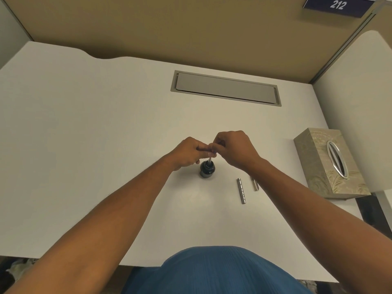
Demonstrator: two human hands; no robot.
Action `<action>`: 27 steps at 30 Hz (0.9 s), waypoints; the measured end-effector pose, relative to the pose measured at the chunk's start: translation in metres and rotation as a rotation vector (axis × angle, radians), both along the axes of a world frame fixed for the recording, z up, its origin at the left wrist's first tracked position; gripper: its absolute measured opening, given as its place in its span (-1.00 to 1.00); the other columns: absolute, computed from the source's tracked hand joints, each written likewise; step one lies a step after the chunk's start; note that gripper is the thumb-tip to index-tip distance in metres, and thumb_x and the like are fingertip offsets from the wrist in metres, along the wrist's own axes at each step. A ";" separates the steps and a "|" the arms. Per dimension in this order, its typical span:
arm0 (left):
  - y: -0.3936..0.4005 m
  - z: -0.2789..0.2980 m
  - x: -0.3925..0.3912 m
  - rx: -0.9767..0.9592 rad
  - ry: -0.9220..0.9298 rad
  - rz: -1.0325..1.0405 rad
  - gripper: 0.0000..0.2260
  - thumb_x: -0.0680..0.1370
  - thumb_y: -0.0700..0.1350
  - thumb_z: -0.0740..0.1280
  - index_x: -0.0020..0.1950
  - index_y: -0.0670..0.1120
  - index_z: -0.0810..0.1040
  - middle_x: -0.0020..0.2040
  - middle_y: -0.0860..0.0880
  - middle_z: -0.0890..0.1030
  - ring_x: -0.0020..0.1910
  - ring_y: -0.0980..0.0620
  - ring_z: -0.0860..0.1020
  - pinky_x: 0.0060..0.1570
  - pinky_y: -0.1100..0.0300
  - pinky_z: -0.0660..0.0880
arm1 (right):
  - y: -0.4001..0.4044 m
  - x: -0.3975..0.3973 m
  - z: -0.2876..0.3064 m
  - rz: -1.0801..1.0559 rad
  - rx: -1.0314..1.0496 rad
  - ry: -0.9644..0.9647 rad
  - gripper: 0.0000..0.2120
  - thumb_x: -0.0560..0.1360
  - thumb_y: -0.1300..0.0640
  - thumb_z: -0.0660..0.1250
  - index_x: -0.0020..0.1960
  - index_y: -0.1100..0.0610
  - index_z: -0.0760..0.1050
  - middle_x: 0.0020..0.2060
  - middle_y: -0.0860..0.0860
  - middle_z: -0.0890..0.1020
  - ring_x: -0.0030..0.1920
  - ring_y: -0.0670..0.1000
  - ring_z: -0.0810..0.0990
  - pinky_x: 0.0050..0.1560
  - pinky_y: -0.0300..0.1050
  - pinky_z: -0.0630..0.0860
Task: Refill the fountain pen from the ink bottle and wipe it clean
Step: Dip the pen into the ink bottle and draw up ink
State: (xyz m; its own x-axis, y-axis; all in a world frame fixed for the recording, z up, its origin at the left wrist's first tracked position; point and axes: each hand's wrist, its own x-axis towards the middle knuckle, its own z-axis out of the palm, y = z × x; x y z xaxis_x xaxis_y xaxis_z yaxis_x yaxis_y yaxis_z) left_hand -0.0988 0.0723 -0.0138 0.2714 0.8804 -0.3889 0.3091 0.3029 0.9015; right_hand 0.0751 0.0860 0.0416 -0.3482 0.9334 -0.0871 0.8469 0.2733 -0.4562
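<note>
A small dark ink bottle (pixel 206 169) stands open on the white desk (pixel 106 145). The thin silver inner part of the fountain pen (pixel 210 161) stands upright with its lower end in the bottle mouth. My left hand (pixel 188 152) pinches the pen's upper part from the left. My right hand (pixel 233 148) pinches the very top of the pen from the right, fingers curled. The two hands touch above the bottle. A silver pen barrel (pixel 241 190) lies on the desk to the bottle's right. A second silver pen piece (pixel 255 184) lies beyond it, partly under my right forearm.
A patterned tissue box (pixel 331 164) with an oval slot stands at the desk's right edge. A grey cable hatch (pixel 226 88) is set into the desk further back. Partition walls close off the back and right. The bottle's cap is not visible.
</note>
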 end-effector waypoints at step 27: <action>-0.001 0.003 0.002 -0.013 -0.014 -0.017 -0.83 0.50 -0.08 0.49 0.08 0.00 0.74 0.04 0.04 0.74 0.07 0.11 0.59 -0.09 0.22 0.41 | -0.006 0.001 -0.006 0.008 0.071 -0.057 -0.74 0.55 -0.01 0.30 -0.17 0.17 0.58 -0.33 0.02 0.63 -0.28 0.04 0.50 -0.28 -0.11 0.30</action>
